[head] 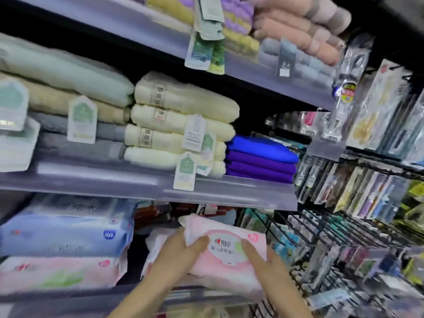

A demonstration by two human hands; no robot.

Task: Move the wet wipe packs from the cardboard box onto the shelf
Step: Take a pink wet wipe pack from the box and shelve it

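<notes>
A pink wet wipe pack (pixel 226 251) with a white oval label lies at the top of a pink stack on the lowest shelf (pixel 96 297). My left hand (pixel 174 255) grips its left end, thumb on top. My right hand (pixel 268 262) holds its right side, a finger pressed on the label. More pink packs (pixel 220 281) sit beneath it. To the left stand a blue wipe pack (pixel 66 235) and a pink one (pixel 62 274) below it. The cardboard box is out of view.
Folded cream towels (pixel 181 125), grey and beige towels (pixel 68 115) and purple cloths (pixel 261 159) fill the shelf above. Its front edge (pixel 206 191) overhangs the wipes. Black wire racks (pixel 321 230) with hanging packets stand close on the right.
</notes>
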